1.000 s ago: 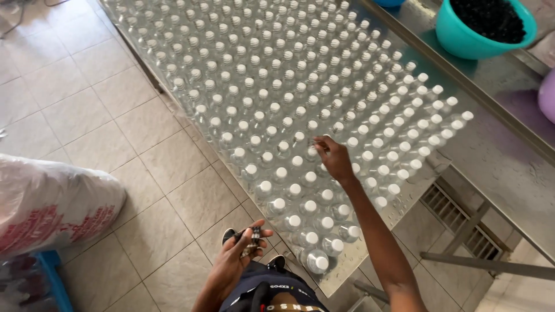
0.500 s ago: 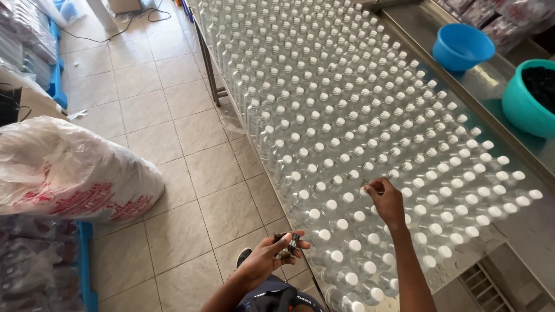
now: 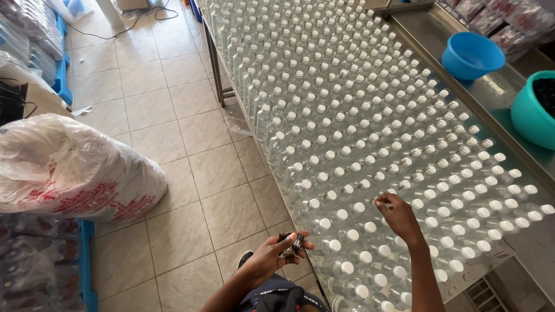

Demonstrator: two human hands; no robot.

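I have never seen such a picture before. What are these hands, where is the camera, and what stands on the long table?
There is no machine here: a person works with bare hands. The one picture comes from a camera worn on the person's head, looking down. The long metal table carries many rows of clear plastic bottles with white caps. The right hand touches a bottle top near the table's near end. The left hand holds a few small dark pieces; what they are is unclear. A blue bowl and a teal tub stand on the table, and a large plastic sack lies on the tiled floor.

Steel table (image 3: 497, 95) under clear capped bottles (image 3: 347, 115), two basins (image 3: 471, 55).
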